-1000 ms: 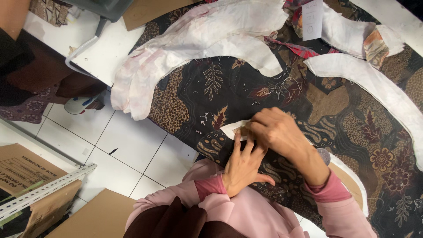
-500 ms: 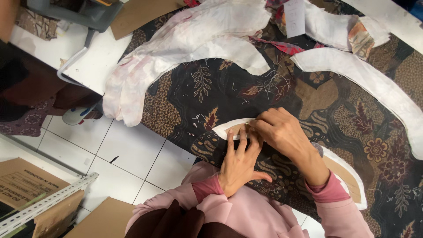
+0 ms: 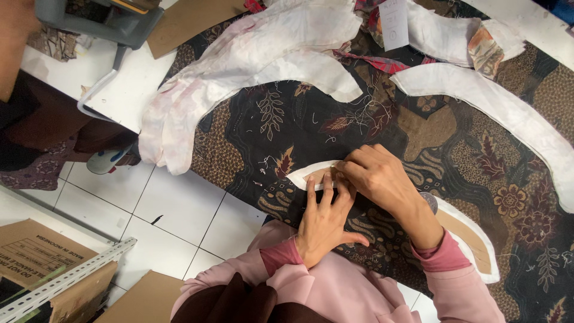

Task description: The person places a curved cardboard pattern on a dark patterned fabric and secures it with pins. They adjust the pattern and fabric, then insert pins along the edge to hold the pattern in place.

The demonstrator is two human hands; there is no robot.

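The left hand (image 3: pixel 326 224) lies flat on the dark patterned cloth (image 3: pixel 371 125), fingers stretched out and pressing on the pointed end of a curved white strip (image 3: pixel 306 178) with a brown card piece inside it. The right hand (image 3: pixel 373 173) is bent over the same end, its fingertips pinching the strip's edge just beside the left fingers. This strip lies at the near edge of the table, close to the person's body, and curves away under the right forearm toward the near right corner, where its wider end (image 3: pixel 472 239) shows. Another long white curved strip (image 3: pixel 508 113) lies toward the right edge, well apart from the hands. A heap of pale fabric pieces (image 3: pixel 239 78) hangs over the left edge of the table. Both sleeves are pink
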